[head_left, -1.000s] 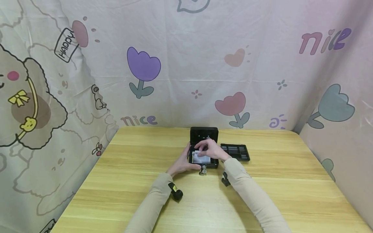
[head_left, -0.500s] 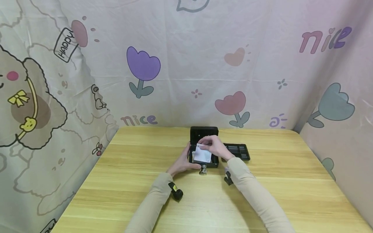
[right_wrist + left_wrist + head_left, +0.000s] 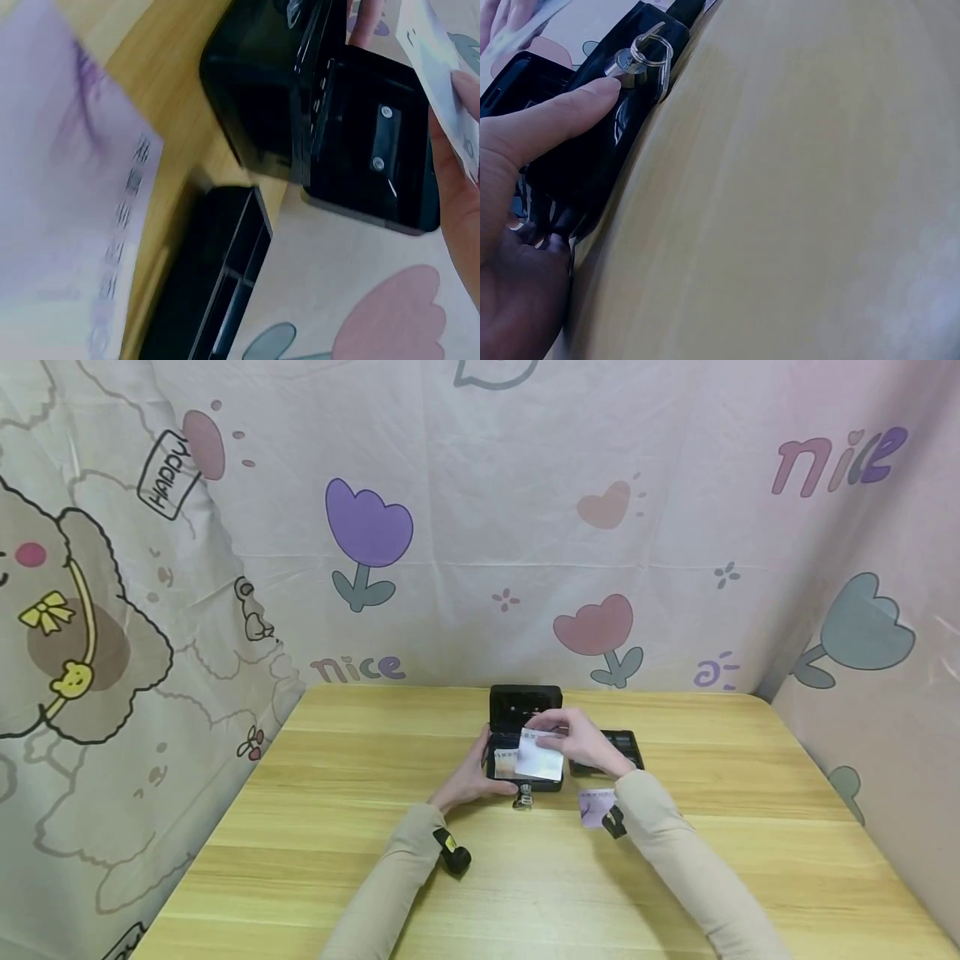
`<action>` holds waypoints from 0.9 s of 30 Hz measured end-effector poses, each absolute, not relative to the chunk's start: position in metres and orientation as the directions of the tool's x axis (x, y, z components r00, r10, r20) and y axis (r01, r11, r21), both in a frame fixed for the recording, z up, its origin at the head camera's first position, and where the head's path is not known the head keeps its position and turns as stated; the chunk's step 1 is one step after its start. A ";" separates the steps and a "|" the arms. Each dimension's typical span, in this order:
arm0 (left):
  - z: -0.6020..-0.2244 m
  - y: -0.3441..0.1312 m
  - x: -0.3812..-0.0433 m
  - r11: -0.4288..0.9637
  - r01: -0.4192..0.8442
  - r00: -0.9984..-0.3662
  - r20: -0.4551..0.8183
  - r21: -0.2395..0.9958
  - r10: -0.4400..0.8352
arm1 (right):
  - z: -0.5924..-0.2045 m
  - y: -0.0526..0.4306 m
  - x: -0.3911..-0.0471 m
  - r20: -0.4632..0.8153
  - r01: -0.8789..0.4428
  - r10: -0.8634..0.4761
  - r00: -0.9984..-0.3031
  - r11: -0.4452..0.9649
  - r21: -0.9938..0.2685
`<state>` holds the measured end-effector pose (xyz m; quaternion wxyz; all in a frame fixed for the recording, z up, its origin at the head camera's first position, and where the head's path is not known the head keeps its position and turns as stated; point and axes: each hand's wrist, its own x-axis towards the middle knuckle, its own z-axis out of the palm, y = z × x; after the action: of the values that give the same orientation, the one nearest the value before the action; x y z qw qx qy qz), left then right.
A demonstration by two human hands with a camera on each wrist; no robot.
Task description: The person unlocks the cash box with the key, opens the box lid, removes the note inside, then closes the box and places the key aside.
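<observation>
A small black cash box (image 3: pixel 553 786) stands on the table with its lid (image 3: pixel 506 695) raised. My left hand (image 3: pixel 467 779) grips its left side, the thumb lying along the front by the lock (image 3: pixel 626 69), where keys (image 3: pixel 664 71) hang on a ring. Over the box's right part, my right hand (image 3: pixel 579 742) pinches a pale banknote (image 3: pixel 538 760) between thumb and fingers. Another note (image 3: pixel 505 763) lies inside the box, partly covered by the held one. A purple banknote (image 3: pixel 595 807) sits right of the box, near my right wrist, and looms large in the right wrist view.
A black compartment tray (image 3: pixel 628 753) lies on the table right of the box, partly behind my right hand. The wooden table (image 3: pixel 360 735) ends against a printed curtain (image 3: pixel 465 527) at the back.
My right hand has lifted the pale banknote from inside the box and carried it to the right. The purple note, earlier mostly hidden, now shows. My left hand has stayed put.
</observation>
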<state>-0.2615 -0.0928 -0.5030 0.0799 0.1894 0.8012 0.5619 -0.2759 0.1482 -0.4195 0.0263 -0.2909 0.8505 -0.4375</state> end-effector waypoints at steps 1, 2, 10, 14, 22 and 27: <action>-0.503 -0.093 -0.262 0.301 0.213 -0.916 0.083 0.930 0.391 | -0.419 0.151 -0.274 0.205 -0.473 -0.521 -0.828 0.454 -0.755; -0.503 -0.093 -0.262 0.303 0.210 -0.917 0.080 0.930 0.390 | -0.418 0.154 -0.272 0.201 -0.471 -0.521 -0.829 0.458 -0.754; -0.503 -0.093 -0.260 0.337 0.186 -0.923 0.047 0.923 0.382 | -0.421 0.185 -0.257 0.203 -0.488 -0.520 -0.829 0.498 -0.717; -0.504 -0.093 -0.260 0.348 0.183 -0.924 0.041 0.919 0.379 | -0.424 0.201 -0.253 0.197 -0.485 -0.523 -0.829 0.498 -0.719; -0.506 -0.093 -0.261 0.345 0.174 -0.926 0.034 0.922 0.376 | -0.427 0.233 -0.246 0.171 -0.462 -0.531 -0.830 0.481 -0.745; -0.506 -0.094 -0.262 0.348 0.179 -0.924 0.035 0.920 0.382 | -0.428 0.252 -0.242 0.157 -0.457 -0.542 -0.825 0.478 -0.750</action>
<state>-0.2616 -0.0937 -0.5056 0.0931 0.1718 0.8157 0.5445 -0.2422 0.2523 -0.4276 0.0508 -0.2910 0.8581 -0.4200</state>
